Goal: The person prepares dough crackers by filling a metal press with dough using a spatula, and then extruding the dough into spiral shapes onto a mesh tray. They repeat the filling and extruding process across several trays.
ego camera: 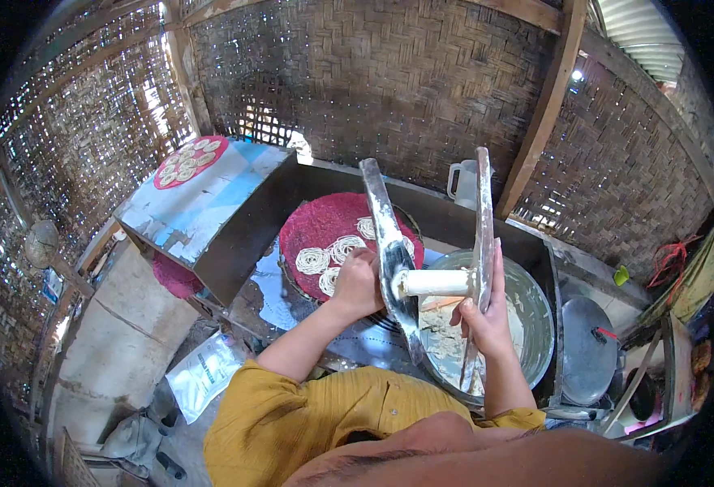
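Note:
My two hands hold a wooden hand press, its two long bars roughly upright and a white cylinder (pixel 437 283) spanning the gap between them. My left hand (pixel 356 283) is curled at the left bar (pixel 388 228); its fingertips are hidden. Along the right bar (pixel 483 225) lies my right hand (pixel 488 322), thumb in front and fingers stretched up behind the wood. Pale dough-like material coats the cylinder's ends. Behind the left bar, a round red mat (pixel 314 222) carries several coils of pale strands (pixel 312 260). Below the press, a large metal basin (pixel 542 332) contains pale dough (pixel 445 338).
A box with a blue-and-white top (pixel 211 207) stands at left, bearing a smaller red mat (pixel 165 176) with several coils. Dark boards (pixel 442 222) edge the work surface. A clear pitcher (pixel 466 189) stands behind. At right is a round metal lid (pixel 588 353); a white sack (pixel 202 377) lies lower left.

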`<state>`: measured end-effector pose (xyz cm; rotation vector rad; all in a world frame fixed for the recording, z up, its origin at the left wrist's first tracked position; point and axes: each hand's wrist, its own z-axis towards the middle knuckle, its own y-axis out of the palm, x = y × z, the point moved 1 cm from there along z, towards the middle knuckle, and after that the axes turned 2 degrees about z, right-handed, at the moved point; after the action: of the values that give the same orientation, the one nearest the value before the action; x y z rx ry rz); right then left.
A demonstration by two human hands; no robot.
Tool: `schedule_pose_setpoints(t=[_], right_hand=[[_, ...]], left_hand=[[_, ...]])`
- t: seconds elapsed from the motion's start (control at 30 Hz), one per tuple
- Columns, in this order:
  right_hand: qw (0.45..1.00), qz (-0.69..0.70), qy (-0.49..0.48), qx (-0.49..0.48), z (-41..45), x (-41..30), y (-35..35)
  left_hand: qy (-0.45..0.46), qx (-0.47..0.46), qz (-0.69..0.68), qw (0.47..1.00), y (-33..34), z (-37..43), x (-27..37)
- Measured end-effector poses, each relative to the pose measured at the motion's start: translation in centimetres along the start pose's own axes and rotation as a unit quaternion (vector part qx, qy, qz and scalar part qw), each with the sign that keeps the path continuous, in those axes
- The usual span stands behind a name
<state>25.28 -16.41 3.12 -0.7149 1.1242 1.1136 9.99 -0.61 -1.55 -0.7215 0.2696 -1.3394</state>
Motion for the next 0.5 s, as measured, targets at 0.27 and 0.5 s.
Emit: schedule_pose_setpoints(t=[0.27, 0.5], right_hand=[[0.846, -0.463, -0.255, -0.064, -1.1, -0.6, 1.1], [0.877, -0.421, -0.211, -0.090, -0.5, 2.2, 4.7]], left_hand=[[0.007, 0.044, 0.034, 0.998, -1.1, -0.3, 1.3], [-0.026, 0.033, 0.068, 0.997, -1.1, -2.8, 0.9]])
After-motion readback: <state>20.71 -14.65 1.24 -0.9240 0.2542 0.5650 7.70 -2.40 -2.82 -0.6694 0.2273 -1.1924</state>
